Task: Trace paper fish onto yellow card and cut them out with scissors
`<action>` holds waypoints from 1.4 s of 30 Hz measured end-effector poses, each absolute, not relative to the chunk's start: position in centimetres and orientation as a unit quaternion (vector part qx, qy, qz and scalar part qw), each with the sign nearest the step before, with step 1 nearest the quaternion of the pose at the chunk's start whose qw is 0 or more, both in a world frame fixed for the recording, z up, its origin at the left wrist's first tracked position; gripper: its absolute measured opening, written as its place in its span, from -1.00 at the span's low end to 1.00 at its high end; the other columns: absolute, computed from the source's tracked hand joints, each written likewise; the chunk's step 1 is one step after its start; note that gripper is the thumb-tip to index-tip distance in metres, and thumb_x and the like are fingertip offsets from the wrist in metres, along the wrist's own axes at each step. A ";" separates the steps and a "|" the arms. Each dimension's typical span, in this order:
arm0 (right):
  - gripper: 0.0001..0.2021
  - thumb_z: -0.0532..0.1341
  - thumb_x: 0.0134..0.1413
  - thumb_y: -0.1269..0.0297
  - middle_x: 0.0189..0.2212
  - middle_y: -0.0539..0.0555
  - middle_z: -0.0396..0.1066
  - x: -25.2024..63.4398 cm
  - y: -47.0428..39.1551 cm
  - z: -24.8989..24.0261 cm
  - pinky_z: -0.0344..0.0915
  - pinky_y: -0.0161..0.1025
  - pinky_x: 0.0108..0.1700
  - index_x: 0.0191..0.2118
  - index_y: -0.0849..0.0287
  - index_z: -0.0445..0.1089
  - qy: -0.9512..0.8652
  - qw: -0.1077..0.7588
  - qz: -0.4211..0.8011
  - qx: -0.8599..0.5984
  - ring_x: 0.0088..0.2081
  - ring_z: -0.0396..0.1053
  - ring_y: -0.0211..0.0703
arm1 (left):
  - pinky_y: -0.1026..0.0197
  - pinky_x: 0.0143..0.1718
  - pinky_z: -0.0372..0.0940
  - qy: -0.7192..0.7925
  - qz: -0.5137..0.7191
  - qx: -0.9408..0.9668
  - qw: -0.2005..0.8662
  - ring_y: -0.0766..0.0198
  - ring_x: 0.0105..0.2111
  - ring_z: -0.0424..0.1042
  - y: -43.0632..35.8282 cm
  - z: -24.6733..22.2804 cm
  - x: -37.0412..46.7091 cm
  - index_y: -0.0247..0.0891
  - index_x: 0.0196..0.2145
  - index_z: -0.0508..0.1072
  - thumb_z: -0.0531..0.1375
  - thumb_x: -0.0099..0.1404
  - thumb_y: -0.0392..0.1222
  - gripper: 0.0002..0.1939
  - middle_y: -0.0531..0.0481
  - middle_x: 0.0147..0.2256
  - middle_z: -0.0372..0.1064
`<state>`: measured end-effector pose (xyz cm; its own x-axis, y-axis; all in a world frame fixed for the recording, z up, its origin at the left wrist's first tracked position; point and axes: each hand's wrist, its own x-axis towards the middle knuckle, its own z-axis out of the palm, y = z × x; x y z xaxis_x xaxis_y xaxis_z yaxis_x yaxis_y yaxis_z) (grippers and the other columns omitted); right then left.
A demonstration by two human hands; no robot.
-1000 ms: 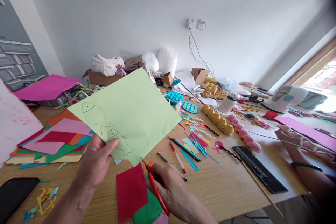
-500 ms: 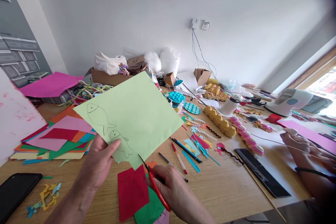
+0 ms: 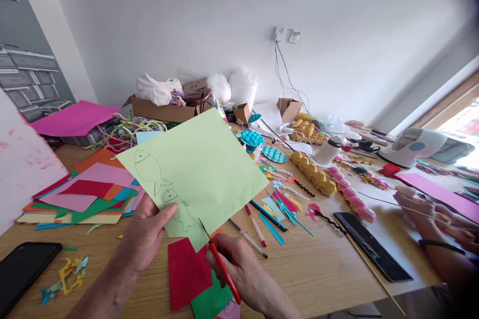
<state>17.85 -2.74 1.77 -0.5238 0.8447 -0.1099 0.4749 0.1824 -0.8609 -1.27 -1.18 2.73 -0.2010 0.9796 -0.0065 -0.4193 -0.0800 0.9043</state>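
Close to the near edge of the wooden table [image 3: 149, 291], the right hand [image 3: 245, 264] has its fingers curled around red-handled scissors [image 3: 224, 270], the blade by the lower corner of a pale green paper sheet [image 3: 213, 164]. The left hand [image 3: 142, 232] pinches the sheet's left lower edge, thumb on top, holding it above the table. A clean cut would want the sheet taut, blades square to it, thumb clear of their path, and the paper turned along the smaller drawn fish [image 3: 181, 215].

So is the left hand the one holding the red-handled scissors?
No, the red-handled scissors are in the right hand, while the left hand grips the green sheet.
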 end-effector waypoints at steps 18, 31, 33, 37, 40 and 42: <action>-0.68 0.02 0.19 0.15 -0.67 -0.10 0.11 17.4 -3.0 1.2 -0.08 -0.39 -0.55 -0.53 0.20 0.20 -0.722 0.232 0.467 -0.455 -0.57 0.05 -0.38 | 0.12 -0.21 0.40 0.438 0.623 0.325 0.561 0.03 -0.09 0.41 -1.7 2.1 -0.5 -0.17 -0.10 0.37 0.34 0.01 -0.15 -0.53 -0.04 -0.15 0.47; -0.65 0.05 0.17 0.06 -0.67 -0.09 0.16 17.5 -3.2 0.4 -0.06 -0.41 -0.56 -0.51 0.21 0.25 -0.683 0.244 0.502 -0.472 -0.58 0.09 -0.38 | 0.17 -0.28 0.39 0.452 0.595 0.305 0.590 0.06 -0.15 0.45 -1.7 1.8 -0.4 -0.17 -0.13 0.39 0.36 -0.04 -0.15 -0.52 -0.06 -0.17 0.49; -0.65 0.04 0.17 0.06 -0.67 -0.09 0.17 17.5 -3.2 0.4 -0.04 -0.41 -0.56 -0.49 0.22 0.27 -0.680 0.245 0.505 -0.472 -0.58 0.10 -0.37 | 0.19 -0.26 0.38 0.450 0.584 0.314 0.598 0.08 -0.15 0.45 -1.8 1.6 -0.4 -0.19 -0.12 0.39 0.36 -0.02 -0.14 -0.53 -0.06 -0.17 0.49; -0.65 0.04 0.18 0.08 -0.68 -0.10 0.15 17.4 -3.2 0.2 -0.04 -0.40 -0.55 -0.51 0.21 0.25 -0.679 0.247 0.503 -0.474 -0.59 0.09 -0.37 | 0.21 -0.24 0.37 0.444 0.573 0.328 0.606 0.09 -0.13 0.44 -1.8 1.4 -0.3 -0.20 -0.08 0.37 0.33 0.02 -0.12 -0.52 -0.05 -0.16 0.49; -0.62 0.03 0.17 0.03 -0.69 -0.10 0.11 17.4 -3.1 -0.1 -0.06 -0.40 -0.55 -0.52 0.21 0.24 -0.676 0.252 0.504 -0.475 -0.59 0.07 -0.38 | 0.21 -0.24 0.37 0.438 0.575 0.329 0.608 0.09 -0.12 0.44 -1.7 1.3 -0.3 -0.19 -0.01 0.32 0.33 0.03 -0.13 -0.45 -0.05 -0.15 0.49; -0.58 0.02 0.16 -0.02 -0.68 -0.10 0.10 17.5 -3.1 -0.3 -0.06 -0.40 -0.56 -0.53 0.21 0.24 -0.675 0.257 0.503 -0.474 -0.59 0.06 -0.38 | 0.22 -0.25 0.36 0.437 0.573 0.330 0.609 0.10 -0.12 0.44 -1.7 1.3 -0.4 -0.18 -0.01 0.32 0.32 0.04 -0.14 -0.46 -0.05 -0.15 0.49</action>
<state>17.54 -3.06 -0.25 -0.4187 0.8988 -0.1297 0.3817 0.0446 -0.9232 -0.36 -1.69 1.32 -0.0391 0.9873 -0.1542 -0.4095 0.1250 0.9037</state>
